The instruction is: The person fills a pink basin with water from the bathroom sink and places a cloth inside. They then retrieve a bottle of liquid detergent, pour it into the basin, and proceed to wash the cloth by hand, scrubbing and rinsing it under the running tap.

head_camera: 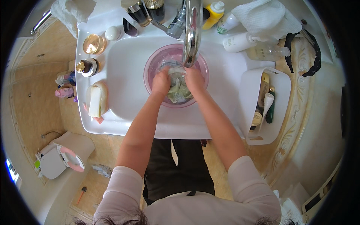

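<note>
A pink plastic basin point(148, 76) stands in the white washbasin point(126, 76), under a chrome faucet point(193, 31). Wet cloth, pale green and greyish point(180, 88), lies in water inside it. My left hand point(161, 81) reaches into the basin and grips the cloth's left side. On the opposite side my right hand point(194, 80) has hold of the same cloth. Both sets of fingertips are partly hidden by cloth, water and the spout. The faucet's spout end hangs just above, between the two hands.
A soap bar point(95, 102) rests in a dish on the left rim, below cosmetic jars point(94, 44). Bottles point(239, 42) and a white towel point(265, 18) crowd the back right. A white bin of cosmetics point(281, 112) sits at the right edge. A toilet point(60, 160) is lower left.
</note>
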The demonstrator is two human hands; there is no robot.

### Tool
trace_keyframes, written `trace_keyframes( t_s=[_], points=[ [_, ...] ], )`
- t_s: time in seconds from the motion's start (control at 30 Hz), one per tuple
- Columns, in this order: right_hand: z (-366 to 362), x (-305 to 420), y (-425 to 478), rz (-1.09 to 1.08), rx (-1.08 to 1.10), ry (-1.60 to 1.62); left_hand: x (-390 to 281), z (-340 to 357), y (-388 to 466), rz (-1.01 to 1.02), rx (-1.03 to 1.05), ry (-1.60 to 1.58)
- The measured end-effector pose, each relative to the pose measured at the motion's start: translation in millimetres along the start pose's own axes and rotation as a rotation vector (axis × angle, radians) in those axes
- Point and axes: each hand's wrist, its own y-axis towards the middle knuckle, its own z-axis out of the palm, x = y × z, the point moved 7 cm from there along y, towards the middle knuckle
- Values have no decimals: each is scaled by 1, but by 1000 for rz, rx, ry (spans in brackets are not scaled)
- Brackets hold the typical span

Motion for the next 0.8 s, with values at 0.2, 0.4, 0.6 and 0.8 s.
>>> trace_keyframes(
  t_s=[0.2, 0.4, 0.6, 0.8],
  points=[
    [-21, 9, -5, -132, 24, 113, -4, -24, -1, -70, 13, -150],
    [-46, 13, -28, -146, 46, 208, -29, -65, -29, 1, -74, -288],
    [-3, 19, -40, -145, 70, -103, -41, -13, -49, 212, 115, 330],
    [20, 19, -38, -39, 108, -221, -30, 17, -41, 20, 353, 414]
  ],
)
